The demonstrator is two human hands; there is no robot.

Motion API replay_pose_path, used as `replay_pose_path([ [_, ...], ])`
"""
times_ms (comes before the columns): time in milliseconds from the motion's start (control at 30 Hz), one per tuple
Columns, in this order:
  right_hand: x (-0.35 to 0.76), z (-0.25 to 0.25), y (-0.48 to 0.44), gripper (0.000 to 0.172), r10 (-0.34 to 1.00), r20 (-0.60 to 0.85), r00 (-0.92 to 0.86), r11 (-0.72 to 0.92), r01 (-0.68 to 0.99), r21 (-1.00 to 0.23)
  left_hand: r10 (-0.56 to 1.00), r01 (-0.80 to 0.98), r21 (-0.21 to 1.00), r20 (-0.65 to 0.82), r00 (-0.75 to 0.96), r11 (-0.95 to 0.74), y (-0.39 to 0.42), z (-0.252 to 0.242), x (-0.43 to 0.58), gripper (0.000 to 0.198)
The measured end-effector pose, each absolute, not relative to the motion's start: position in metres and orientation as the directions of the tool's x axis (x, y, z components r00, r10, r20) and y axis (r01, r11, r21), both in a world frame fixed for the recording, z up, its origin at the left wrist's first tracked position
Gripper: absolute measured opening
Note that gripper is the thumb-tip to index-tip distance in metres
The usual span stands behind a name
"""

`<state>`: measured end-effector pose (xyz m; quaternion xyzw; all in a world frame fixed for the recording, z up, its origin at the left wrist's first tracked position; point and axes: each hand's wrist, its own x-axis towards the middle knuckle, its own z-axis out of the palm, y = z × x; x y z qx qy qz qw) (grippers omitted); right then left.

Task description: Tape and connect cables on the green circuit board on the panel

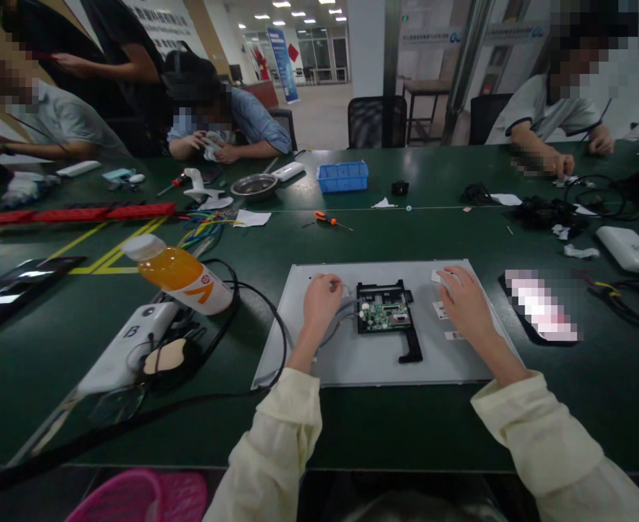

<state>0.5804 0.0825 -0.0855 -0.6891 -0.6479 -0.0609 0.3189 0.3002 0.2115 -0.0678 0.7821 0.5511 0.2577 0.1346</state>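
Observation:
A flat grey panel lies on the green table in front of me. On its middle sits a black bracket holding a green circuit board. Grey cables run from the board's left side toward the panel's lower left. My left hand is over the panel's left part, fingers pinched together; what they hold, if anything, is too small to name. Over the right part is my right hand, its fingers apart, near white labels stuck on the panel.
Left of the panel, an orange drink bottle leans over a white power bank among black cables. A phone lies to the right. Beyond are an orange screwdriver, a blue basket and a metal bowl. Several people sit or stand around.

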Motion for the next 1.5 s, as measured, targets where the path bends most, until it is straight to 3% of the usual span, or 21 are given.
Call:
replay_pose_path([
  [367, 0.596, -0.094, 0.083, 0.037, 0.816, 0.493, 0.300, 0.008, 0.848, -0.530, 0.920, 0.741, 0.563, 0.338, 0.196, -0.365, 0.219, -0.062, 0.287, 0.024],
  [533, 0.595, -0.092, 0.083, 0.037, 0.800, 0.511, 0.315, 0.026, 0.832, -0.553, 0.933, 0.690, 0.629, 0.268, 0.242, -0.359, 0.223, -0.048, 0.262, 0.022],
  [700, 0.592, -0.090, 0.083, 0.037, 0.814, 0.496, 0.302, 0.042, 0.821, -0.569, 0.940, 0.722, 0.604, 0.164, 0.300, -0.336, 0.216, -0.032, 0.236, 0.021],
  [867, 0.583, -0.093, 0.086, 0.038, 0.840, 0.492, 0.230, 0.085, 0.839, -0.538, 0.931, 0.672, 0.651, 0.318, 0.181, -0.353, 0.205, -0.023, 0.266, 0.022],
  [967, 0.574, -0.094, 0.087, 0.038, 0.852, 0.503, 0.145, 0.135, 0.868, -0.478, 0.887, 0.610, 0.651, 0.404, 0.224, -0.451, 0.200, -0.026, 0.306, 0.021],
  [1067, 0.565, -0.092, 0.086, 0.042, 0.874, 0.484, 0.029, 0.196, 0.892, -0.408, 0.817, 0.588, 0.571, 0.449, 0.361, -0.573, 0.194, -0.038, 0.336, 0.022],
  [1200, 0.555, -0.086, 0.081, 0.059, 0.926, 0.352, -0.135, 0.255, 0.912, -0.321, 0.726, 0.555, 0.468, 0.411, 0.552, -0.687, 0.183, -0.055, 0.344, 0.035],
  [1367, 0.549, -0.076, 0.079, 0.088, 0.943, 0.219, -0.252, 0.310, 0.904, -0.295, 0.606, 0.481, 0.428, 0.228, 0.762, -0.765, 0.177, -0.048, 0.323, 0.070],
  [1500, 0.548, -0.074, 0.081, 0.092, 0.942, 0.177, -0.283, 0.325, 0.899, -0.292, 0.571, 0.471, 0.434, 0.130, 0.811, -0.768, 0.178, -0.042, 0.311, 0.091],
])
